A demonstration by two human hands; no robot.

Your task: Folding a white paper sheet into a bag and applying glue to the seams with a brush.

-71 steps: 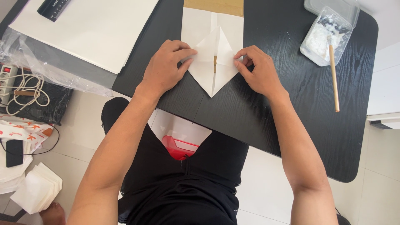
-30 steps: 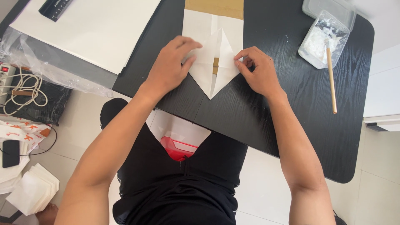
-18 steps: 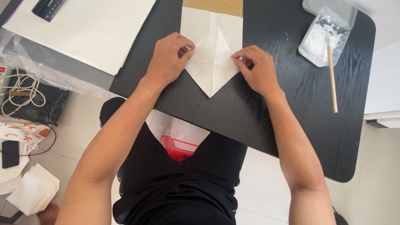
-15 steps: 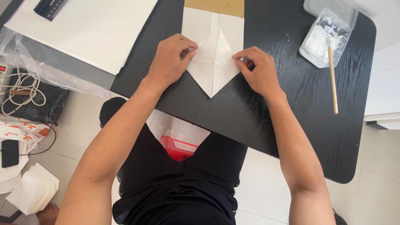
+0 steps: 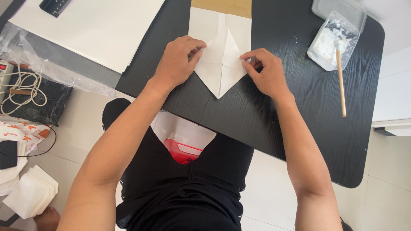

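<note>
A white paper sheet (image 5: 220, 68) lies on the black table (image 5: 265, 115), its near end folded into a point toward me, with a brown strip at its far end. My left hand (image 5: 177, 60) presses on the sheet's left folded flap, fingers curled onto the paper. On the right flap rests my right hand (image 5: 265, 75), its fingertips pinching the fold's edge. The two flaps meet along a centre line between my hands.
A clear plastic tub of white paste (image 5: 332, 40) with a wooden stick (image 5: 341, 81) stands at the far right, a second tub (image 5: 340, 8) behind it. A large white board (image 5: 94, 30) lies far left. Below, floor clutter: cables (image 5: 21, 87), paper stacks (image 5: 30, 194).
The left flap, partly lifted a second ago with a brown gap showing at the centre, now lies flat against the right flap. Both hands stay on the folds.
</note>
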